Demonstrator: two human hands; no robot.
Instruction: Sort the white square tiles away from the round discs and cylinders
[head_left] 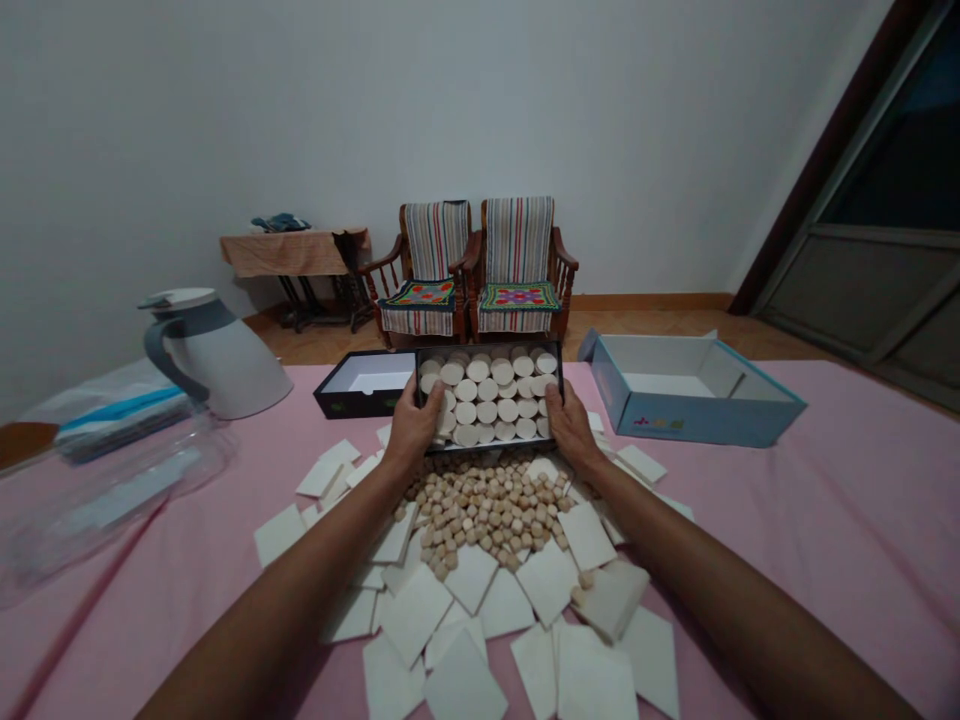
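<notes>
Box of discs (450,352) held between 2 bare hands above a pink-covered surface (757,540). The box, dark-walled, is tilted with its open side toward the viewer; whether its underside meets the surface cannot be told. Within it, pale round discs (487,390) lie in several rows, overlapping in places. The left hand (409,425) clasps the left end of the box, its thumb over the near side; the right hand (573,425) clasps the right end in the same manner. The remaining fingers of both are largely hidden.

Directly in front of the box of discs: a heap of small wooden pieces (487,508). Around and nearer than this heap: many pale square tiles (417,612), loosely strewn and overlapping, with a few of the wooden pieces resting on them.

Just left of the box of discs: a black tray (358,404) with a white interior. Farther left: a white-and-grey jug (244,365), a blue-and-white packet (124,425) and a clear plastic container (97,510). Right of the box of discs, a little apart: a light-blue carton (686,420), open at the top. Well beyond it: 2 wooden armchairs (517,240) with striped covers.
</notes>
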